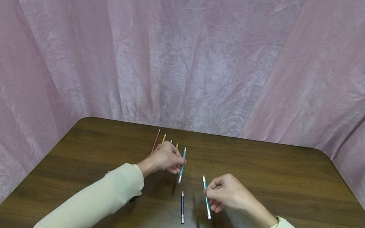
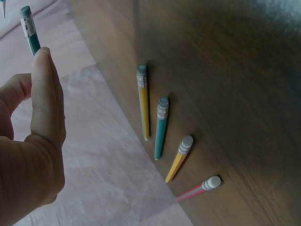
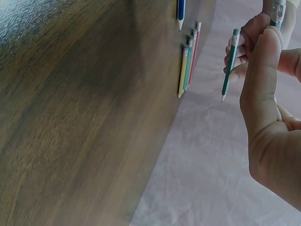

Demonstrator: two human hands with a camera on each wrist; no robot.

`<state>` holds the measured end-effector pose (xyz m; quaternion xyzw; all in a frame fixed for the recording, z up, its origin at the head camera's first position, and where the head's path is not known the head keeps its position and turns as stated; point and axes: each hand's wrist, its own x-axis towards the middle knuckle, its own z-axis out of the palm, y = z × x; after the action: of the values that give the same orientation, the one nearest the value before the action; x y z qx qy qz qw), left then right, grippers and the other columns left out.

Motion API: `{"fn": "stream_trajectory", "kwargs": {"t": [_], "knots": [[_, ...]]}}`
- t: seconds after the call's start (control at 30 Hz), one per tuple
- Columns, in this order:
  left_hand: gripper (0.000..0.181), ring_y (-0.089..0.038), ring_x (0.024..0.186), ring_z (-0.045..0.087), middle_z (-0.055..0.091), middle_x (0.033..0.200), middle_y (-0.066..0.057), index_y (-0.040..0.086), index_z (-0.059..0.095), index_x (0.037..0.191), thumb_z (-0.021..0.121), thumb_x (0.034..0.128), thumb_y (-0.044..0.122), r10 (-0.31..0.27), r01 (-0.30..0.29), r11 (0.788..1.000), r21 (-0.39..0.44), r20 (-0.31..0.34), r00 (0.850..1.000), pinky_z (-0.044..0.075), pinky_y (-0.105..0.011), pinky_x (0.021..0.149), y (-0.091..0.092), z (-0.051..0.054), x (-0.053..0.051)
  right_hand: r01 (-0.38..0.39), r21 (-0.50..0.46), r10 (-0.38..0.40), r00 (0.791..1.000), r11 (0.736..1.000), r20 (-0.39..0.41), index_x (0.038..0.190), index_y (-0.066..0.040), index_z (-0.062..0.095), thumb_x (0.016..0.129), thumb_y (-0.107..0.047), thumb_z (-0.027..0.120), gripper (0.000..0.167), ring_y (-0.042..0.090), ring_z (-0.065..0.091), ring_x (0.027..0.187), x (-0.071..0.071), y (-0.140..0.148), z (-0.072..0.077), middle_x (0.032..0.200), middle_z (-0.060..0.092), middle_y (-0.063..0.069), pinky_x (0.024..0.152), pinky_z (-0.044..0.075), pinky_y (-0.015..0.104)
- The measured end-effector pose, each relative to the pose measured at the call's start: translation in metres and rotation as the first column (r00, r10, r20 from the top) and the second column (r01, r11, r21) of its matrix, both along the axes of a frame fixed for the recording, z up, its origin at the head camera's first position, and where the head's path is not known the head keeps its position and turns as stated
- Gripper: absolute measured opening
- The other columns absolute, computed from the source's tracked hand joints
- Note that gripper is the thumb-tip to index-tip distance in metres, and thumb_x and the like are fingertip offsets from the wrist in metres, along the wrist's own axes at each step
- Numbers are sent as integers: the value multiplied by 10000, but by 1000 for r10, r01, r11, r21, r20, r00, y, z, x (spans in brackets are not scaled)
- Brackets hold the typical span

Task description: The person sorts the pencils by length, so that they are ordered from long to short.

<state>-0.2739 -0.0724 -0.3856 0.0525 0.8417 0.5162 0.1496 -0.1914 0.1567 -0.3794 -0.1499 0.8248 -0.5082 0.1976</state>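
My left hand (image 1: 165, 157) pinches a green pencil (image 1: 184, 155), its point away from me and its eraser end toward me, above the table. My right hand (image 1: 227, 192) pinches another green pencil (image 1: 207, 206), tilted, also off the tabletop. Between and nearer than both hands lies a dark blue pencil (image 1: 182, 208). In the left wrist view a row lies on the wood: a yellow pencil (image 2: 144, 110), a green pencil (image 2: 161, 134), a second yellow pencil (image 2: 176, 165) and a red pencil (image 2: 197, 189). In the head view my left hand partly hides this row.
The brown wooden table (image 1: 285, 177) has rounded far corners. Behind it and at both sides hangs a pink curtain (image 1: 208, 53). The row of pencils lies near the table's far edge, left of the middle.
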Motion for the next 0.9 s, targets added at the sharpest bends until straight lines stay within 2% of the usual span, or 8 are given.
{"fn": "stream_trajectory", "kwargs": {"t": [0.23,0.43,0.67,0.9], "knots": [[79,-110,482,652,686,602,-100,-57,729,817,708,859,6,5,-6,999,-44,-20,1000,605,-254,526,2,-1,-6,-3,-4,3,1000,1000,6,857,68,674,823,-12,592,120,133,623,528,0,-1,0,606,636,56,503,607,320],[87,-93,460,628,676,581,-91,-58,727,804,707,860,6,18,-19,999,-34,-22,1000,602,-247,518,4,-4,-11,1,3,-1,1000,1000,8,860,55,679,826,-16,592,117,134,621,527,0,-1,-1,606,635,50,508,612,342],[74,-89,457,620,669,580,-87,-69,712,813,696,860,-14,36,-36,999,-24,-8,999,599,-242,514,7,-8,-17,-2,4,2,1000,1000,0,857,59,674,826,-9,590,112,136,623,530,2,-1,-1,609,633,48,507,611,345],[76,-87,462,620,684,615,-102,-56,716,820,701,871,0,56,-55,998,-41,20,998,626,-300,588,8,-11,-25,-9,9,9,1000,1000,-3,853,69,674,824,-14,589,122,132,624,531,2,0,-2,609,632,49,510,610,335]]}}
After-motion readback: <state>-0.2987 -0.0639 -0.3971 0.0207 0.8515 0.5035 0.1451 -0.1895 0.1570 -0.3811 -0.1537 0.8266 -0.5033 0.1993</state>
